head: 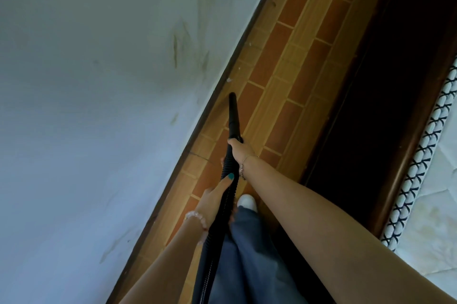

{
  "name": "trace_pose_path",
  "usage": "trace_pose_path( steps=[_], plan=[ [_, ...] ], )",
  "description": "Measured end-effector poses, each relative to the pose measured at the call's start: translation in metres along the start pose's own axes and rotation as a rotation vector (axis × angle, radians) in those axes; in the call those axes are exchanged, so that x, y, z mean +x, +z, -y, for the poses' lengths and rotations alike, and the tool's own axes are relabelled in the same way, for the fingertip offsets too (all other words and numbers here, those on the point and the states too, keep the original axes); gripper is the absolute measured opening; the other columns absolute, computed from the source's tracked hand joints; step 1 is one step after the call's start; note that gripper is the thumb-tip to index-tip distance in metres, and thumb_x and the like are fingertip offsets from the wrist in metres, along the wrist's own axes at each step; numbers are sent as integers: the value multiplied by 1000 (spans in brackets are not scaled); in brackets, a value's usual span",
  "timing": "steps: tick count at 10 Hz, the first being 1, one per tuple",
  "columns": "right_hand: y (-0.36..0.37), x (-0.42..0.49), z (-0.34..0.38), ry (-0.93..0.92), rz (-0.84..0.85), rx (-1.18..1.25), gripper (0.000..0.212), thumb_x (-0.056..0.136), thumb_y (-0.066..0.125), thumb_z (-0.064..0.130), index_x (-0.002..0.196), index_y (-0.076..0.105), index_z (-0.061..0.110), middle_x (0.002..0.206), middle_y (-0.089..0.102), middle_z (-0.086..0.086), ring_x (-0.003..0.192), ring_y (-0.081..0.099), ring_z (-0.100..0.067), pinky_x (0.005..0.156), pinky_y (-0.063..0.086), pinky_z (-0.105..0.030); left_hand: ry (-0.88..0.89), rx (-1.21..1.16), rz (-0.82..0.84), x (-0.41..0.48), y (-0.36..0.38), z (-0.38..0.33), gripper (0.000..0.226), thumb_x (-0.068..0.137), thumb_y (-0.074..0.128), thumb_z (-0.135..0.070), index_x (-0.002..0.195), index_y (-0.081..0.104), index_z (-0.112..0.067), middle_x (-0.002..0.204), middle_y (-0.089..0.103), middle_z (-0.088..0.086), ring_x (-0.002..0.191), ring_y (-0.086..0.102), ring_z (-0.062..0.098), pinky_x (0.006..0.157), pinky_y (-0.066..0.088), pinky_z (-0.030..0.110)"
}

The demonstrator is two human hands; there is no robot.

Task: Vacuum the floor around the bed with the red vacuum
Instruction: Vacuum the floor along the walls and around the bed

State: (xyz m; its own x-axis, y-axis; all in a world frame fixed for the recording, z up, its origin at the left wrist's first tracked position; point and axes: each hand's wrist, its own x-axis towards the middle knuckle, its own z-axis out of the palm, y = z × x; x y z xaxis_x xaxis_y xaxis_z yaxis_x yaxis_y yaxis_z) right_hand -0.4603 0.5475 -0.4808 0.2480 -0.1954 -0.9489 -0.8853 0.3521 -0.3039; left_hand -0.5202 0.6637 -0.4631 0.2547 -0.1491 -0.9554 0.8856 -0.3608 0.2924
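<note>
A black vacuum nozzle (233,115) points down at the tiled floor (284,76), its tip close to the dark skirting board. My right hand (239,149) grips the nozzle's base where the ribbed black hose (228,187) begins. My left hand (216,198) holds the hose lower down, thumb lying along it. The red vacuum body is out of view. The bed's dark wooden frame (371,110) runs along the right, with a white mattress (437,204) edged in black-and-white piping.
A pale scuffed wall (99,105) fills the left side, meeting the floor at a dark skirting board (217,98). The floor strip between wall and bed is narrow. My grey trouser leg (247,254) and white shoe (247,201) stand on it. Small white debris (229,79) lies by the skirting.
</note>
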Motion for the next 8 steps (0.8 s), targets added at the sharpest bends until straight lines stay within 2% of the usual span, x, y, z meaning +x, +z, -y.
trace_pose_path(
  steps=[2, 3, 5, 6, 7, 8],
  plan=[
    [-1, 9, 21, -4, 6, 10, 48, 98, 45, 23, 144, 33, 14, 139, 45, -12, 124, 46, -34, 97, 40, -42, -19, 58, -12, -6, 4, -29, 52, 88, 54, -50, 86, 58, 2, 61, 59, 13, 38, 53, 18, 39, 45, 24],
    [-4, 12, 32, -4, -1, 11, 49, 99, 44, 22, 146, 31, 14, 141, 43, -11, 126, 44, -33, 98, 39, -42, 48, 102, -38, -2, 6, -38, 50, 90, 52, -49, 86, 57, 0, 56, 58, 12, 37, 52, 18, 40, 46, 25],
    [-17, 17, 52, -6, 12, -24, 51, 100, 41, 27, 148, 28, 16, 145, 39, -10, 129, 41, -33, 102, 37, -43, 158, 237, -7, 5, 13, -56, 48, 93, 45, -51, 99, 57, -5, 57, 62, 6, 46, 57, 17, 54, 51, 31],
    [-20, 18, 60, 1, 5, 3, 51, 99, 42, 28, 147, 29, 15, 143, 41, -11, 128, 42, -34, 103, 37, -44, 163, 270, 19, 4, 16, -69, 49, 93, 45, -51, 104, 57, -5, 61, 63, 7, 47, 59, 17, 51, 52, 29],
    [-19, 23, 71, -15, -9, 20, 49, 99, 43, 26, 144, 32, 12, 141, 43, -12, 126, 43, -34, 102, 36, -43, 128, 225, 15, 9, 19, -81, 47, 93, 46, -50, 98, 57, -4, 57, 59, 10, 41, 56, 17, 48, 50, 29],
    [-21, 31, 81, -20, -26, 52, 45, 99, 43, 24, 141, 36, 11, 137, 47, -14, 122, 46, -34, 96, 39, -41, 192, 184, 6, 18, 21, -88, 39, 94, 46, -46, 72, 53, -15, 52, 54, 5, 39, 52, 16, 48, 45, 28]
  ],
)
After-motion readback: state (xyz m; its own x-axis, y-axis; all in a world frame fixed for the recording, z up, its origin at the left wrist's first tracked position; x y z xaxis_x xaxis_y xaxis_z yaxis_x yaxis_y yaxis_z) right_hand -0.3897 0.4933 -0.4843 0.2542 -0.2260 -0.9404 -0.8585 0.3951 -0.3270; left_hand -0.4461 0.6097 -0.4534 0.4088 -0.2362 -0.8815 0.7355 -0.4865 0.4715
